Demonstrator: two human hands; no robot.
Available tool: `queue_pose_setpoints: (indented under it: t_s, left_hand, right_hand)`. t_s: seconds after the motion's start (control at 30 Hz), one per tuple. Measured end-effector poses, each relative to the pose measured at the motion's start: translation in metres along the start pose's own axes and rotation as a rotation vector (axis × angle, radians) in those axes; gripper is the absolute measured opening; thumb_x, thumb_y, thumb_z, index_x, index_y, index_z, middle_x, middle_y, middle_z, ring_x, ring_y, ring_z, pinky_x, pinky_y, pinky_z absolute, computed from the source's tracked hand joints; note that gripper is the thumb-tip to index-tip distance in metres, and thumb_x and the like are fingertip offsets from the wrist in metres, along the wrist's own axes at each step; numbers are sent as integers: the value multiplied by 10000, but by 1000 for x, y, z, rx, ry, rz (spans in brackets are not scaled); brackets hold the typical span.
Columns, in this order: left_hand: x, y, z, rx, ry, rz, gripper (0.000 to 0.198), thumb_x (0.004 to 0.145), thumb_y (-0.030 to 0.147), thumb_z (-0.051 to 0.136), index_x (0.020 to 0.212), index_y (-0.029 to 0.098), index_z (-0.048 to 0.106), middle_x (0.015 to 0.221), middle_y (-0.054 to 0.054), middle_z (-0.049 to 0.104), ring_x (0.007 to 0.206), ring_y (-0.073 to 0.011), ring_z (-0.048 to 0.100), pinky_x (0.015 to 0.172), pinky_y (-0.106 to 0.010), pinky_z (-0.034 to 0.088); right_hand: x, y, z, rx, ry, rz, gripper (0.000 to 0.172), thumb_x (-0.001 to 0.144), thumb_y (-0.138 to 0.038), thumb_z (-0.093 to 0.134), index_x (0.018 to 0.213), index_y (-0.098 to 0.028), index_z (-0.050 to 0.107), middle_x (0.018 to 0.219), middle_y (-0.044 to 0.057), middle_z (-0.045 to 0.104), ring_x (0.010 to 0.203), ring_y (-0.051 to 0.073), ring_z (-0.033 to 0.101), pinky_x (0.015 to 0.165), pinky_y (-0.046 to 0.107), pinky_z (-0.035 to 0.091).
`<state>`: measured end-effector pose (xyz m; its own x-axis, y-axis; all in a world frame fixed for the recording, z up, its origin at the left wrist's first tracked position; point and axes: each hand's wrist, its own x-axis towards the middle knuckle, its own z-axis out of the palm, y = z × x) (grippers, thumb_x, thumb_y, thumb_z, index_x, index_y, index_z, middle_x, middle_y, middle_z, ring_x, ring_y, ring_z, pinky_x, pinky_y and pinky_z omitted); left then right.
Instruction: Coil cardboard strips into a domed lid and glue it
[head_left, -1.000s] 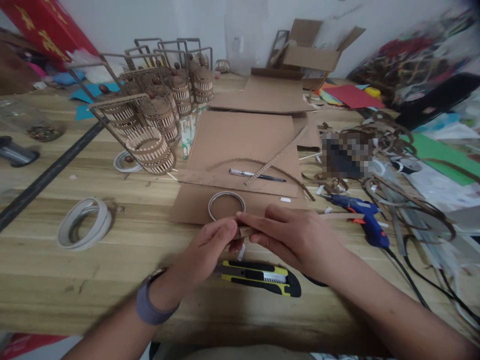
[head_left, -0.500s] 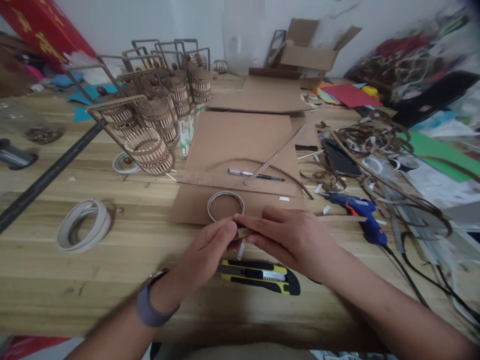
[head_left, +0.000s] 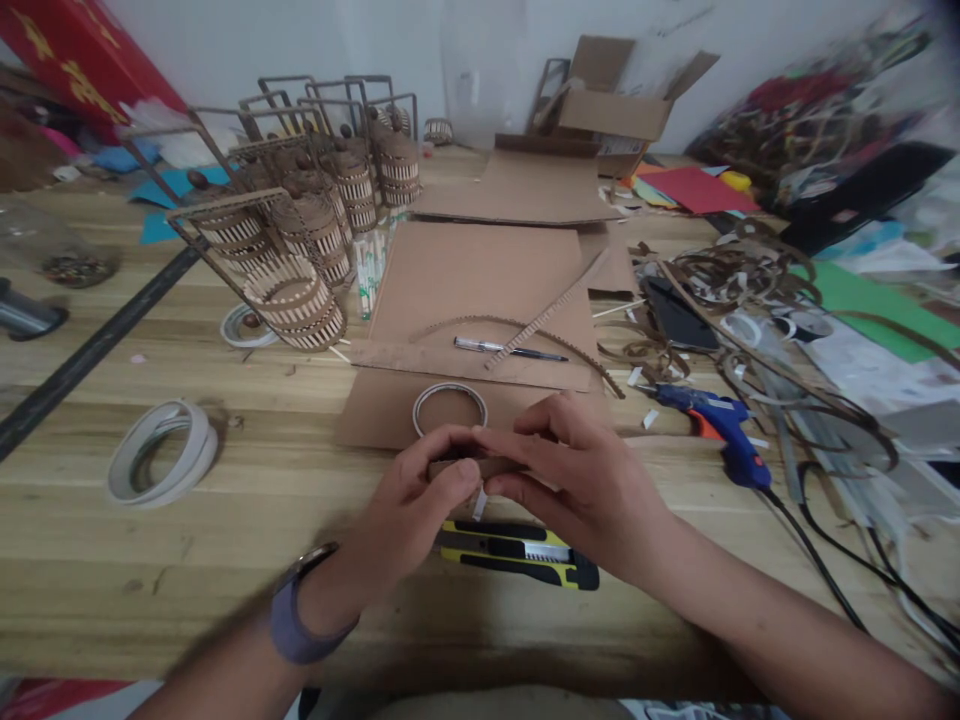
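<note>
My left hand (head_left: pixel 420 510) and my right hand (head_left: pixel 581 475) meet at the near edge of the cardboard, both pinching a narrow brown cardboard strip (head_left: pixel 491 466). The strip's tail seems to run out to the right, past my right hand toward the glue gun (head_left: pixel 709 415). Just beyond my fingertips lies a thin ring (head_left: pixel 450 388), its near side partly hidden by my fingers. A yellow and black utility knife (head_left: pixel 517 553) rests on the table below my hands. Beside my left thumb a small white scrap (head_left: pixel 479 503) shows.
Cardboard sheets (head_left: pixel 480 270) hold a pen (head_left: pixel 511 349) and a ridged strip (head_left: pixel 551 305). Several stick-and-cardboard lantern-like baskets (head_left: pixel 292 310) stand back left. Tape rolls (head_left: pixel 161 455) lie at left. Curled strips (head_left: pixel 757 270), a phone (head_left: pixel 681 315) and cables (head_left: pixel 814 560) crowd the right.
My left fingers have spread and lifted around the strip, showing more of it between the hands. My right fingers are more arched. The view has shifted slightly.
</note>
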<state>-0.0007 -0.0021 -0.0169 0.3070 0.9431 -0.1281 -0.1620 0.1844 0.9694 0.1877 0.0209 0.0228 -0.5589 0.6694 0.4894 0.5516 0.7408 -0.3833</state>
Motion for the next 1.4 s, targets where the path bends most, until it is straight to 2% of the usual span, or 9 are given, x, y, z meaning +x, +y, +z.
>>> queue_pose_setpoints:
  t_s: [0.17, 0.33, 0.47, 0.67, 0.83, 1.0, 1.1, 1.2, 1.4]
  left_hand:
    - [0, 1, -2, -51, -8, 6, 204, 907, 328, 605, 1080, 235, 662, 980, -10, 649, 908, -164, 610, 801, -258, 489]
    - [0, 2, -5, -41, -42, 95, 226, 906, 319, 604, 1101, 248, 694, 1147, -42, 621, 1094, -227, 578, 909, -310, 486]
    - [-5, 0, -5, -145, -80, 118, 319, 890, 360, 622, 1187, 265, 687, 1286, -69, 560, 1148, -271, 553, 859, -321, 532]
    - [-6, 0, -5, -303, -167, 55, 439, 868, 421, 655, 1295, 323, 612, 1234, -54, 597, 1093, -232, 585, 836, -303, 550]
    - [4, 3, -6, -200, -30, 113, 463, 833, 445, 715, 1253, 272, 625, 1241, -73, 620, 1126, -233, 579, 928, -327, 509]
    - [11, 2, -5, -173, 46, 72, 682, 582, 384, 921, 1188, 226, 651, 1175, -66, 663, 1105, -252, 609, 955, -354, 494]
    - [10, 3, -2, -101, 104, -12, 677, 568, 317, 929, 1181, 214, 660, 1130, -64, 675, 1086, -258, 620, 989, -391, 477]
    - [7, 6, 0, -101, 136, -33, 644, 605, 290, 908, 1193, 197, 663, 1085, -70, 692, 1043, -252, 643, 971, -399, 496]
    - [3, 5, -6, -266, 12, 16, 625, 644, 341, 890, 1218, 231, 668, 1058, -63, 729, 968, -228, 680, 866, -341, 554]
  right_hand:
    - [-1, -5, -3, 81, 84, 24, 138, 904, -234, 646, 986, -189, 747, 887, 70, 644, 791, 174, 603, 699, 320, 548]
    - [-2, -6, -1, 204, 30, 60, 162, 933, -242, 615, 1020, -179, 737, 906, 69, 688, 790, 143, 682, 669, 241, 581]
    - [-4, -6, 4, 266, 35, 33, 183, 938, -264, 614, 1053, -174, 723, 960, 77, 725, 880, 145, 715, 748, 223, 601]
    - [-7, -5, 10, 182, 84, -82, 226, 986, -256, 527, 1130, -168, 677, 1007, 96, 729, 913, 149, 706, 781, 244, 604]
    - [-10, -1, 1, -140, 78, -154, 236, 981, -161, 499, 1169, -158, 643, 932, 66, 722, 735, 155, 660, 663, 282, 569]
    - [-3, -7, -9, -352, 26, -265, 298, 984, -92, 403, 1116, -139, 666, 806, 72, 706, 660, 173, 635, 565, 295, 536]
    - [0, -11, -9, -388, 4, -293, 340, 989, -85, 352, 1047, -118, 685, 743, 79, 697, 634, 175, 630, 542, 295, 532]
    - [-4, -10, -5, -366, 25, -297, 314, 983, -97, 379, 1101, -109, 670, 794, 84, 714, 695, 184, 652, 595, 301, 562]
    - [-14, 3, 1, -140, 81, -187, 304, 961, -116, 516, 1244, -185, 605, 1020, 55, 736, 839, 158, 700, 731, 270, 591]
